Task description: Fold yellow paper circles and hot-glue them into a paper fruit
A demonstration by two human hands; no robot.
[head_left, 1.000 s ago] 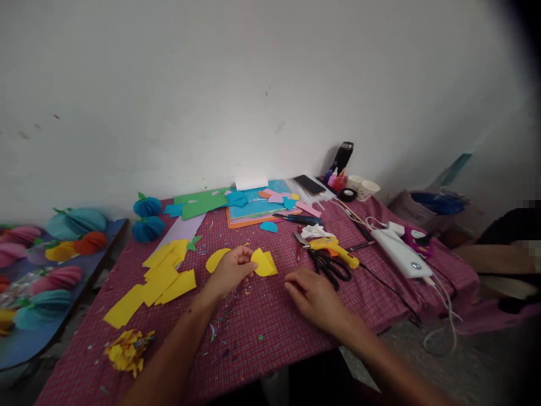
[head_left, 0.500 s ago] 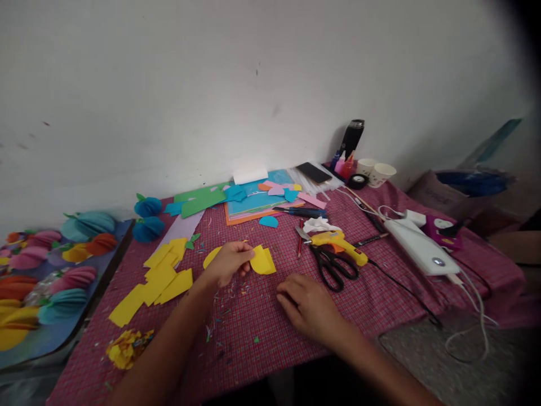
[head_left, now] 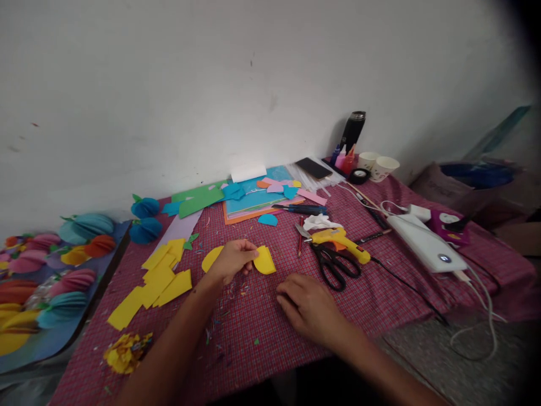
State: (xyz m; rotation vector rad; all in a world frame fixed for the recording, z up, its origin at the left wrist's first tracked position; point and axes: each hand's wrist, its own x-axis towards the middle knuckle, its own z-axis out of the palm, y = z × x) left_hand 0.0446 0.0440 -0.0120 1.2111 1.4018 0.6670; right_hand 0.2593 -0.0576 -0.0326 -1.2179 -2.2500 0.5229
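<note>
A yellow paper piece [head_left: 264, 260] with a curved edge is pinched between the thumb and fingers of my left hand [head_left: 236, 260], close to the tablecloth. Partly behind that hand lies another yellow paper shape [head_left: 211, 258] with a rounded edge. My right hand [head_left: 310, 309] rests on the cloth with loosely bent fingers, nothing visible in it. To its right are black-handled scissors [head_left: 333, 269] and a yellow glue gun [head_left: 342, 243]. Several yellow paper rectangles [head_left: 160, 283] lie spread on the left.
Coloured paper sheets [head_left: 257, 197] lie at the back, near a phone [head_left: 314, 168]. A white power bank [head_left: 426, 242] with cables is on the right. Paper cups [head_left: 382, 168] and a black flask [head_left: 353, 132] stand at the back right. Paper pumpkins [head_left: 87, 225] fill a board on the left.
The rounded yellow piece in my left hand has shifted slightly, and the squared corners beside it show less now. My right hand stays put. The whole view has tilted a little.
</note>
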